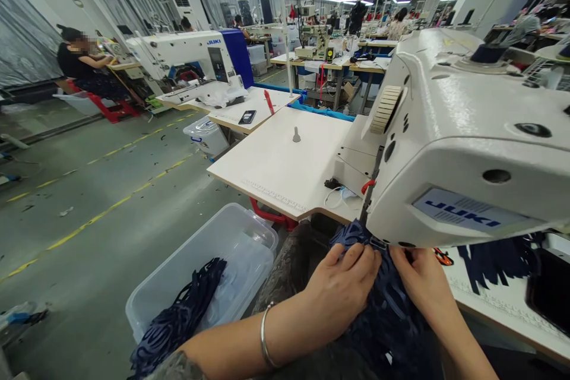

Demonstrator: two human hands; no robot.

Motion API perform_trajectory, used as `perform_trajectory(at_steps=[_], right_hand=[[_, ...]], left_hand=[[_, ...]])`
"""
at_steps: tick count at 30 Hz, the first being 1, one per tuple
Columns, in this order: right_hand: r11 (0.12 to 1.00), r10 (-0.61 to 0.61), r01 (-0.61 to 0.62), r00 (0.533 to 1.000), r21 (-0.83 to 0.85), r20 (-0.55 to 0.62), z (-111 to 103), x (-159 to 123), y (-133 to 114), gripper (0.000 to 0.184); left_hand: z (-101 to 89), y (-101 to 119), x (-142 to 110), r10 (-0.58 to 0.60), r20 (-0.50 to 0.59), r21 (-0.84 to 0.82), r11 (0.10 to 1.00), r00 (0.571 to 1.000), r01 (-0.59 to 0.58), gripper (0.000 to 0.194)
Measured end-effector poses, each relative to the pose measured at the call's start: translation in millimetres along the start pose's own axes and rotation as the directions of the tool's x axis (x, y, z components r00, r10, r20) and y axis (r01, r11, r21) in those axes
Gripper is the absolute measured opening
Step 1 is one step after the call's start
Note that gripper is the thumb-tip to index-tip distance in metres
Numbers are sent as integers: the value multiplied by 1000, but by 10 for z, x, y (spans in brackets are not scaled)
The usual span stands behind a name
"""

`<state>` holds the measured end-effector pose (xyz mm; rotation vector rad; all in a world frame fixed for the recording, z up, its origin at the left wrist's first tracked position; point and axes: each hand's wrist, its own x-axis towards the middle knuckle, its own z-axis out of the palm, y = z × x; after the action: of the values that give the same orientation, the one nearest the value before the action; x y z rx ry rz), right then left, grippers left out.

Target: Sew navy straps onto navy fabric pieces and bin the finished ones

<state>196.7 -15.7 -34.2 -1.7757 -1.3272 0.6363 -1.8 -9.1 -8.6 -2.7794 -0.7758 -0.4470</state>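
Note:
A bundle of dark navy fabric strips with cut-out loops hangs over my lap, its upper end close under the head of a white JUKI sewing machine. My left hand, a silver bangle at its wrist, curls its fingers over the upper part of the strips. Just right of it, my right hand pinches the same strips between thumb and fingers. The machine head hides the needle area and some of the right fingertips.
A clear plastic bin at the left holds more navy strips. On the white table stands a small grey peg. Navy pieces and a black phone-like object lie at right. A person sits far left.

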Motion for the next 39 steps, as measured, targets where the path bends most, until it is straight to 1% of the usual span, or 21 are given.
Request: perform_trajectory(at_steps=[4, 7, 10, 12, 14, 16, 19, 21, 23, 24, 25, 28, 29, 30, 31, 32, 34, 35, 37, 38, 39], right_hand=[[998, 21, -17, 998, 66, -57, 45, -6, -16, 18], [994, 30, -20, 995, 103, -94, 49, -1, 9, 25], [986, 47, -30, 993, 162, -104, 28, -16, 90, 34], [978, 78, -60, 993, 198, -87, 14, -45, 176, 40], [970, 107, -100, 994, 224, -18, 5, -90, 276, 46], [961, 119, -139, 988, 238, 97, -6, -153, 377, 50], [947, 137, -205, 954, 245, 268, -31, -278, 513, 51], [934, 165, -251, 933, 254, 319, -59, -365, 587, 52], [918, 192, -279, 934, 281, 300, -107, -441, 643, 50], [911, 201, -281, 942, 302, 270, -143, -472, 663, 49], [903, 210, -280, 949, 325, 235, -189, -500, 674, 46], [900, 207, -236, 971, 366, 117, -363, -585, 638, 37], [911, 190, -209, 978, 356, 89, -422, -620, 596, 35], [926, 163, -177, 984, 334, 70, -472, -660, 537, 32], [944, 124, -136, 991, 302, 58, -512, -705, 462, 30], [961, 70, -86, 995, 262, 70, -538, -753, 373, 27], [979, -93, 58, 981, 197, 172, -552, -843, 169, 24], [973, -189, 146, 950, 180, 249, -547, -875, 68, 24], [946, -325, 282, 856, 162, 402, -543, -889, -88, 26], [940, -342, 305, 823, 155, 454, -554, -861, -124, 27], [947, -321, 289, 821, 141, 472, -581, -806, -123, 28]], left_hand=[[80, -3, -4, -68, -98, 12, 998, 993, 69, 39], [125, -29, 11, -99, -169, -7, 995, 981, 99, 39], [147, -58, 18, -95, -199, -17, 995, 975, 94, 41], [153, -68, 10, -86, -189, -3, 996, 978, 87, 42], [155, -70, -1, -73, -160, 21, 997, 984, 78, 42], [154, -67, -6, -60, -132, 43, 997, 989, 66, 43], [150, -65, 3, -32, -104, 49, 998, 994, 37, 43], [150, -75, 15, 3, -74, 46, 999, 997, 0, 43], [144, -97, 27, 38, -35, 30, 999, 999, -37, 43], [131, -111, 31, 52, -12, 6, 999, 999, -52, 47], [106, -124, 35, 65, 8, -33, 997, 998, -65, 57], [-57, -127, 46, 98, 11, -214, 972, 995, -94, 103], [-136, -107, 51, 107, -3, -281, 954, 994, -104, 110], [-219, -77, 58, 112, -24, -349, 930, 993, -114, 111], [-296, -37, 67, 117, -31, -420, 900, 993, -119, 107], [-361, 8, 78, 115, -34, -499, 859, 993, -117, 97], [-429, 98, 103, 90, -4, -683, 727, 996, -68, 66], [-431, 134, 115, 66, 46, -768, 640, 997, -7, 51], [-387, 170, 132, 16, 214, -858, 480, 977, 180, 26], [-356, 169, 135, -6, 294, -861, 432, 956, 268, 17], [-327, 158, 133, -24, 345, -853, 408, 938, 325, 14]])
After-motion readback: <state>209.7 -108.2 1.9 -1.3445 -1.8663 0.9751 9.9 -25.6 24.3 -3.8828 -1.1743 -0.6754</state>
